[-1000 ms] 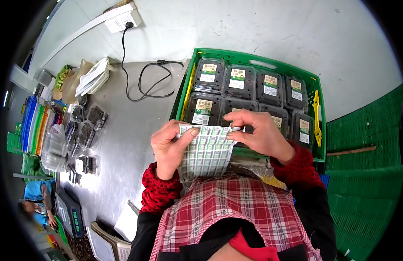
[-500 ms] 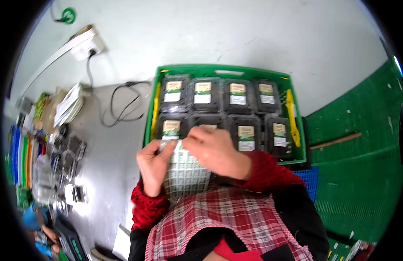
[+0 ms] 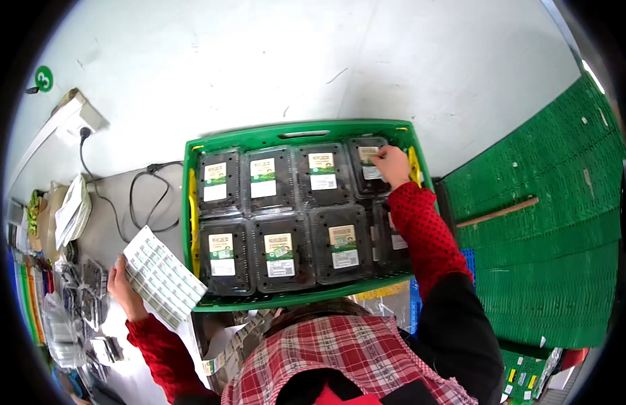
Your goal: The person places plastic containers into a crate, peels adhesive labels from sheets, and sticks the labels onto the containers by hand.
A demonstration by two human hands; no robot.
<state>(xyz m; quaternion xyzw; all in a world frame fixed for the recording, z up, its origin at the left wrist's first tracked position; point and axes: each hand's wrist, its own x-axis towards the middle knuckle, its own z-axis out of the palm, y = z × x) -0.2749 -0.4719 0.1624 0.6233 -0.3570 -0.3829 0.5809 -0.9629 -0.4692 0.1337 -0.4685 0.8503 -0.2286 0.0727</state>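
Note:
My left hand (image 3: 124,290) grips the edge of a sheet of small green-and-white stickers (image 3: 163,277), held out left of the green crate (image 3: 249,137). Inside the crate, clear-lidded plastic boxes with dark contents stand in two rows, each bearing a paper label. My right hand (image 3: 393,167) reaches to the back right box (image 3: 358,183), its fingers pinched together at the label (image 3: 369,171). Anything between those fingertips is hidden. A small green sticker (image 3: 280,252) shows on the label of a front-row box (image 3: 265,273).
Black cable (image 3: 132,202) lies on the metal table (image 3: 117,185) left of the crate. Clear plastic packaging (image 3: 63,331) and coloured folders (image 3: 29,297) are farther left. Green ridged panels (image 3: 542,270) and a wooden stick (image 3: 498,212) are at the right. A blue crate (image 3: 414,307) is partly visible below.
My hands have moved apart: the left carried the sticker sheet out to the left, while the right left the sheet and reached to the back right box. The view has shifted.

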